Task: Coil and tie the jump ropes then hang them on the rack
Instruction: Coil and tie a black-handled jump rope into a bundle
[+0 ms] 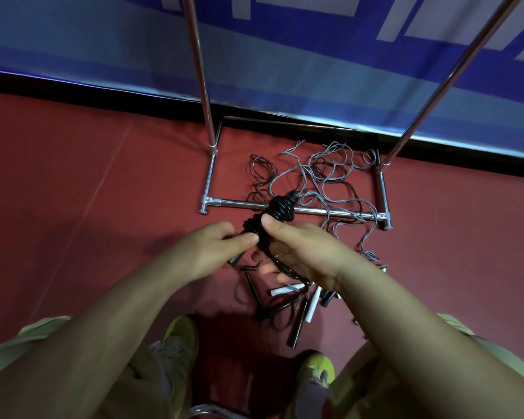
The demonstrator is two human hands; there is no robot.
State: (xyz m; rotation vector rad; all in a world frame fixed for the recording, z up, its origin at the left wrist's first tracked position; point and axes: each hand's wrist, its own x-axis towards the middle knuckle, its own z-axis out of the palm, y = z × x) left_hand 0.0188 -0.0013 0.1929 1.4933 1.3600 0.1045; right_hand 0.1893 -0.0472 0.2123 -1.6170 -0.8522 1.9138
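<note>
Both hands hold black jump rope [280,208], coiled w/ wraps, at frame center. L hand [215,249] grip pinches its 7 o'clock end; R hand [300,247] grip clamps the wraps, thumb on top. Rack [285,207] base at 12 o'clock on floor.

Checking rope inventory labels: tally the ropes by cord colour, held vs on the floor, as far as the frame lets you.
Black, wound bundle gripped by left hand and right hand: 1
Black, loose on the floor: at least 1, tangled
Grey, loose on the floor: at least 1, tangled
Total: at least 3; the heap inside the rack base hides the exact count.
</note>
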